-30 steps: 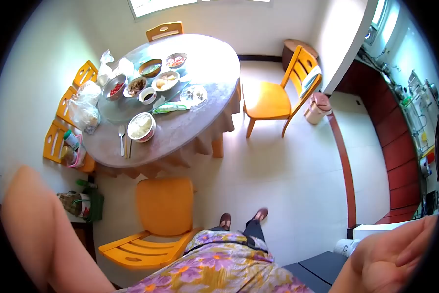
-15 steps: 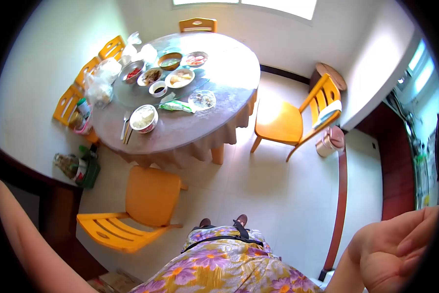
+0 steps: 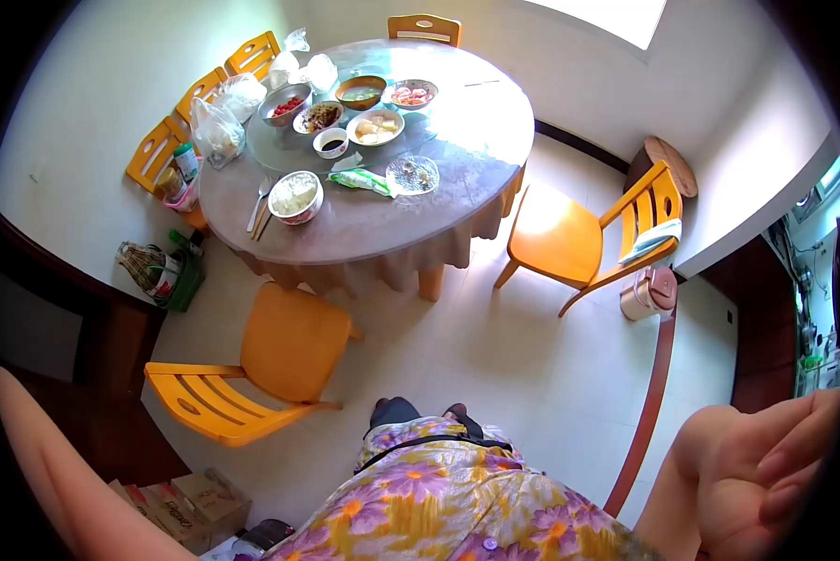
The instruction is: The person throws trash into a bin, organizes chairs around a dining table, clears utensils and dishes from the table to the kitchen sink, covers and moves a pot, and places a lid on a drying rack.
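At the right edge my right hand (image 3: 752,477) is raised, its palm side toward the view. The fingers curl in toward the palm, and part of the hand is cut off by the dark rim. Whatever it may hold is hidden. On the left only my forearm (image 3: 74,467) shows; my left hand is out of view. Away from both hands, a round table (image 3: 364,238) bears a bowl of rice (image 3: 295,196), chopsticks (image 3: 263,222), a spoon (image 3: 258,206), several dishes of food, a small bowl of dark sauce (image 3: 331,143) and a clear plate (image 3: 412,176).
A wooden chair (image 3: 294,341) stands ahead on the left, another chair (image 3: 560,234) on the right with a cloth (image 3: 653,240) on it. A lidded bin (image 3: 648,294) is by the wall. Cardboard boxes (image 3: 209,500) lie at lower left. Plastic bags (image 3: 219,131) sit at the table's left.
The view has shifted, so the table and right chair appear farther right and higher. Boxes at lower left show more. My right hand stays raised at the right edge with curled fingers.
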Available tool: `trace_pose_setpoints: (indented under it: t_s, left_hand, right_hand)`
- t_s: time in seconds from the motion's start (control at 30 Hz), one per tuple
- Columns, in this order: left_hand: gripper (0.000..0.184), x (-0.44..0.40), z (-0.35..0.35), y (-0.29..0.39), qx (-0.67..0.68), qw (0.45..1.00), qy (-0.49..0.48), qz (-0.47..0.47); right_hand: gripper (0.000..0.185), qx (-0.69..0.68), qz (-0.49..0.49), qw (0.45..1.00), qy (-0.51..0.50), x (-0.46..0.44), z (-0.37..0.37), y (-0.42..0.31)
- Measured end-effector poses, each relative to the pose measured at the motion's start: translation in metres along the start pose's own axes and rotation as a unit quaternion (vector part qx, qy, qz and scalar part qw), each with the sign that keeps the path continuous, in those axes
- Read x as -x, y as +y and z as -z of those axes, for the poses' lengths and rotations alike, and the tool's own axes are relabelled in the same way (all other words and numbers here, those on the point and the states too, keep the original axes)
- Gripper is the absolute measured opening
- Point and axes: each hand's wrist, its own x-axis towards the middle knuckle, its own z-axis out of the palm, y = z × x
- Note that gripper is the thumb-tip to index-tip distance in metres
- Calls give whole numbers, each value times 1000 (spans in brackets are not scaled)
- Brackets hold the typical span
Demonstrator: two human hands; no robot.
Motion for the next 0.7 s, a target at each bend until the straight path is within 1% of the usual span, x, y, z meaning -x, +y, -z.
trace_pose_setpoints:
  t_s: [0.07, 0.17, 0.23, 0.27, 0.3, 0.33, 0.37, 0.4, 0.43, 0.47, 0.5, 0.53, 0.57, 0.63, 0.67, 0.7]
  left_hand:
    - [37, 1, 2, -4, -15, 999, 31, -4]
    - [38, 4, 9, -10, -65, 991, 110, 31]
    - [38, 23, 6, -13, -105, 968, 198, 111]
    - [39, 38, -3, -17, -110, 948, 239, 179]
    - [39, 57, -20, -21, -92, 919, 275, 268]
    - [39, 80, -44, -27, -55, 874, 301, 377]
    - [39, 107, -76, -34, 0, 809, 310, 499]
    - [39, 135, -113, -40, 74, 728, 299, 613]
    - [28, 164, -154, -41, 127, 655, 293, 685]
    - [22, 218, -197, -32, 227, 518, 294, 770]
    - [18, 276, -244, -20, 279, 387, 303, 825]
    - [20, 330, -288, -2, 311, 335, 269, 848]
    - [27, 375, -326, 11, 344, 279, 272, 854]
    - [28, 406, -369, -7, 338, 111, 259, 898]
    - [28, 425, -390, -19, 343, 111, 257, 897]
    - [34, 443, -410, -30, 307, 110, 249, 912]
  right_hand:
    - [16, -7, -5, 1000, 1, -1, -7, 5]
    - [16, -34, -18, 999, 8, -9, -12, 15]
    - [16, -41, -21, 999, 10, -8, -21, 23]
    - [16, -38, -26, 999, 10, -9, -28, 29]
    - [16, -35, -38, 999, 7, -7, -35, 35]
    - [16, -25, -56, 998, 1, -4, -44, 42]
    - [16, -3, -90, 996, -10, -1, -55, 48]
    - [16, 36, -142, 989, -33, 3, -66, 54]
    - [16, 92, -212, 970, -76, 8, -78, 61]
    - [20, 148, -254, 947, -132, 15, -77, 69]
    - [25, 204, -286, 916, -194, 22, -76, 77]
    - [26, 188, -301, 916, -190, 39, -80, 96]
    - [28, 172, -315, 915, -184, 55, -85, 116]
    - [29, 161, -326, 915, -176, 84, -99, 149]
    - [29, 154, -418, 883, -151, 92, -104, 161]
    - [29, 146, -506, 841, -126, 100, -107, 171]
